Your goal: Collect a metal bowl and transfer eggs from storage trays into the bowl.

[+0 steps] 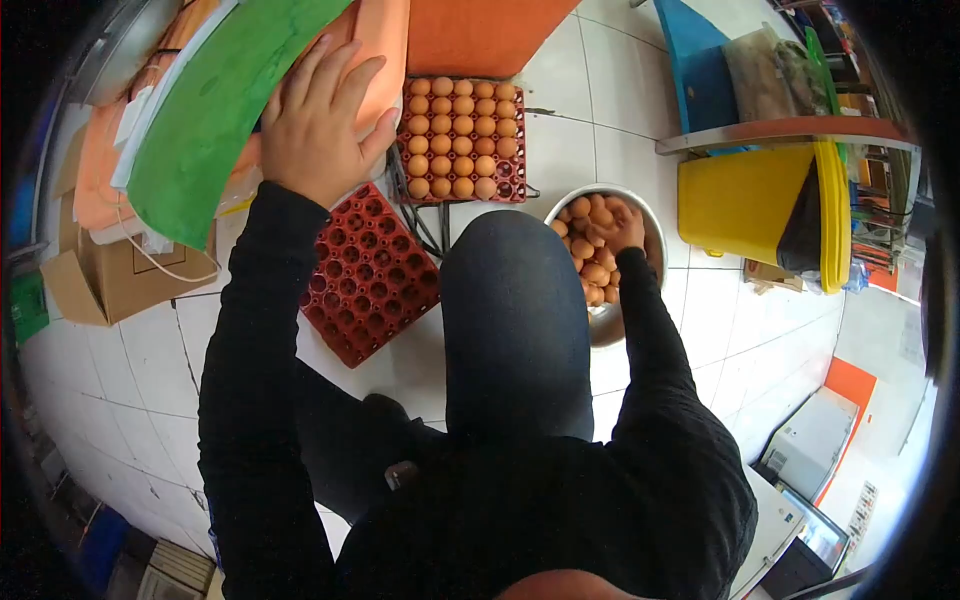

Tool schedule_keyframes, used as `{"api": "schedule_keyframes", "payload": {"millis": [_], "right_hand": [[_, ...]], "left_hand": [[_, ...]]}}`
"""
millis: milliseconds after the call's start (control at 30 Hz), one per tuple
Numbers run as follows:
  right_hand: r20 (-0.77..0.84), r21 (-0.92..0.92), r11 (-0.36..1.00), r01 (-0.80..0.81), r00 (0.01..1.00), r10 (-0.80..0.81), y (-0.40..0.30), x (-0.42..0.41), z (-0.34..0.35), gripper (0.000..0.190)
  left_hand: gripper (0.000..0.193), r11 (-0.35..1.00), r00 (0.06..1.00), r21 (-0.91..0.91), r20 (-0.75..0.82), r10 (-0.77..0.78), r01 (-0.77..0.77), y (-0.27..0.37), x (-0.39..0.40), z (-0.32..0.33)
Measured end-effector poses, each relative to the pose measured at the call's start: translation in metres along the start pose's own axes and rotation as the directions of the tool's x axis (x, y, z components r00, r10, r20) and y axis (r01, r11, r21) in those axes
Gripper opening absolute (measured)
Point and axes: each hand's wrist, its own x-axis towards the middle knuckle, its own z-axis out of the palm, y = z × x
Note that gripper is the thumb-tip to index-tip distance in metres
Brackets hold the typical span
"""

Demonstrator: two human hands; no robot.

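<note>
My left hand (322, 124), fingers spread, rests flat on a peach plastic surface (384, 56) beside a green board (202, 131). My right hand (624, 229) reaches into a round metal bowl (658, 247) and touches the brown eggs (594, 272) heaped there. Blur and the crowded eggs hide whether its fingers grip one. Ahead of my knee, a red plastic egg tray (512, 187) on the floor carries rows of brown eggs (441, 124), with bare cups at its near right corner. Left of my knee lies a second red egg tray (371, 274), its cups bare, turned at an angle.
An orange panel (480, 37) stands behind the filled tray. Black cables (420, 221) run between the trays. At right are a yellow bin (742, 202) and a metal-edged rack (787, 131). An open cardboard box (142, 281) sits at left on the white tiled floor (705, 315).
</note>
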Motion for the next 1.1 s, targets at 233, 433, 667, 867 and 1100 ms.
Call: {"api": "schedule_keyframes", "payload": {"millis": [233, 433, 667, 867, 1100], "right_hand": [[-0.122, -0.029, 0.955, -0.295, 0.949, 0.289, 0.064, -0.03, 0.015, 0.065], [0.066, -0.371, 0.838, -0.399, 0.889, 0.453, 0.016, 0.018, -0.001, 0.068], [0.253, -0.069, 0.884, 0.463, 0.865, -0.434, -0.069, 0.072, 0.072, 0.057], [0.575, -0.109, 0.659, 0.745, 0.588, -0.569, -0.151, 0.088, 0.131, 0.065], [0.504, -0.187, 0.57, 0.8, 0.576, -0.644, -0.106, 0.111, 0.161, 0.034]], "left_hand": [[0.046, 0.999, 0.999, -0.032, -0.034, 0.02, -0.021, 0.005, 0.006, 0.005], [0.047, 1.0, 1.0, -0.021, -0.015, 0.0, 0.0, 0.003, 0.002, 0.002], [0.046, 1.0, 1.0, -0.025, -0.005, -0.003, 0.003, 0.003, 0.004, 0.002], [0.045, 1.0, 1.0, 0.001, 0.001, -0.002, 0.002, 0.002, 0.001, -0.001], [0.045, 1.0, 1.0, -0.029, -0.011, 0.002, -0.002, 0.009, 0.01, 0.003]]}}
